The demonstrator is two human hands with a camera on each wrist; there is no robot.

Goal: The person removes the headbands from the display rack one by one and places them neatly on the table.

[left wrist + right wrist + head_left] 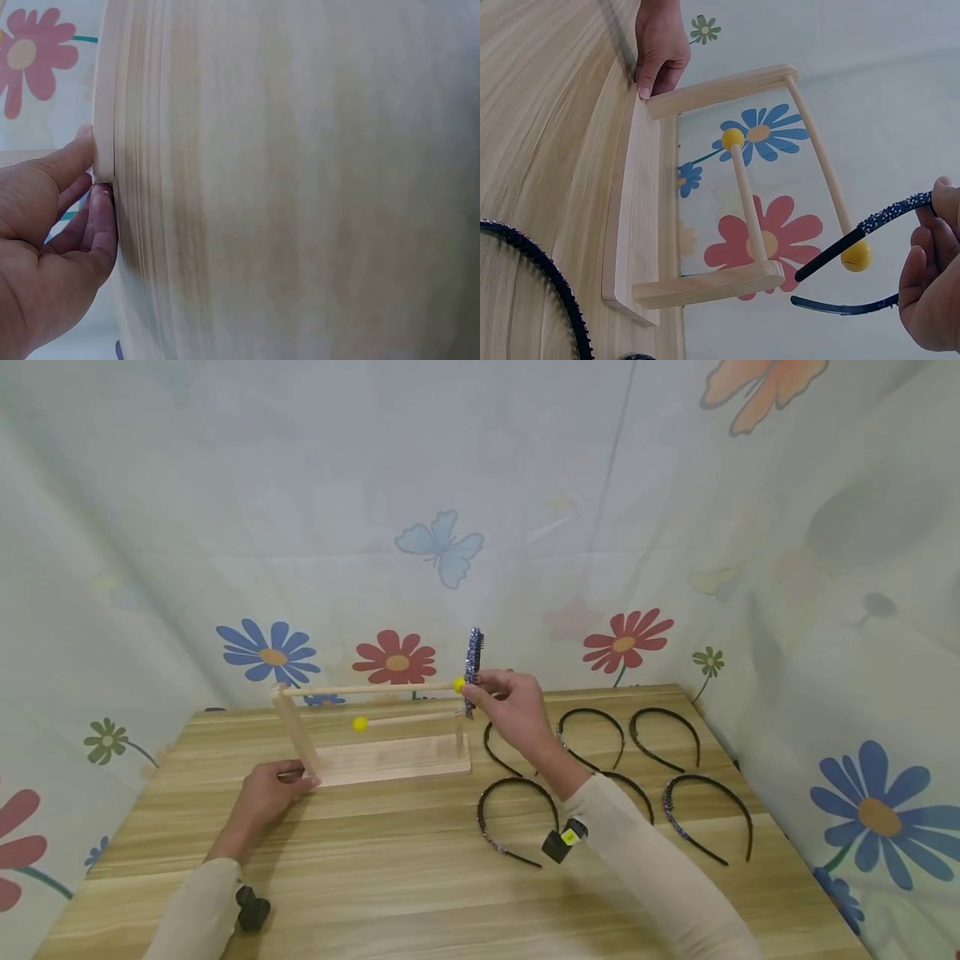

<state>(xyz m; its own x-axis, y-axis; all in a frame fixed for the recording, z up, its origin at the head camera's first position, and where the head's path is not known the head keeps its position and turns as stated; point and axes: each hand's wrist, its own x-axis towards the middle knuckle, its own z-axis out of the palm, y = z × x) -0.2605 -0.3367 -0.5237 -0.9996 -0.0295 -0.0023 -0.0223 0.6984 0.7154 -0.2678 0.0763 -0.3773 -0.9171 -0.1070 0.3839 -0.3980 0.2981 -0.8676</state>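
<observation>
A pale wooden stand [390,760] has a flat base, two uprights and two rods, each tipped with a yellow ball. My left hand [268,793] pinches the left end of its base, thumb and fingers also showing in the left wrist view [60,225]. Between the thumb and fingers of my right hand [517,706] is a glittery dark headband [473,660], held on edge by the upper rod's yellow ball [856,256]. In the right wrist view, the headband's two ends point toward the stand; whether the rod passes inside it I cannot tell.
Several more black headbands lie on the right half of the wood-grain table [360,893], among them a front one [517,781] and a far right one [750,818]. Behind the table hangs a flowered cloth [525,485]. The lower rod [748,202] ends in another yellow ball.
</observation>
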